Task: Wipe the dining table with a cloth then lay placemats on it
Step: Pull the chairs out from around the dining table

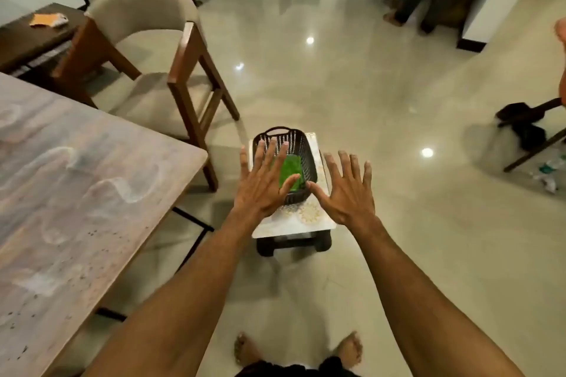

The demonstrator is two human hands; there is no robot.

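We hold both arms stretched forward over the shiny pale floor [382, 107], and both hands are wide open. Our left hand [263, 180] has its fingers straight and fanned apart and grips nothing; from the head view it lies across the near left side of the black basket [307, 147], with the thumb overlapping the green cloth [292, 170]. We cannot tell whether the hand touches either one or hovers above them. Our right hand [349, 190] is spread just as flat, holds nothing, and sits just right of the basket, its thumb tip near the basket's near corner. The green cloth lies inside the basket, on its bottom. The basket stands on a pale sheet with gold round motifs [306, 217], which covers the top of a low dark stool [294, 245]; we cannot tell whether that sheet is a placemat. The dining table [76, 193] fills the left side, well apart from the basket, and its wood-grain top carries pale curved streaks and small dark specks. A beige cushioned chair [147, 49] with a brown wooden frame stands beyond the table's far corner. Our bare feet [245, 346] show at the bottom edge.
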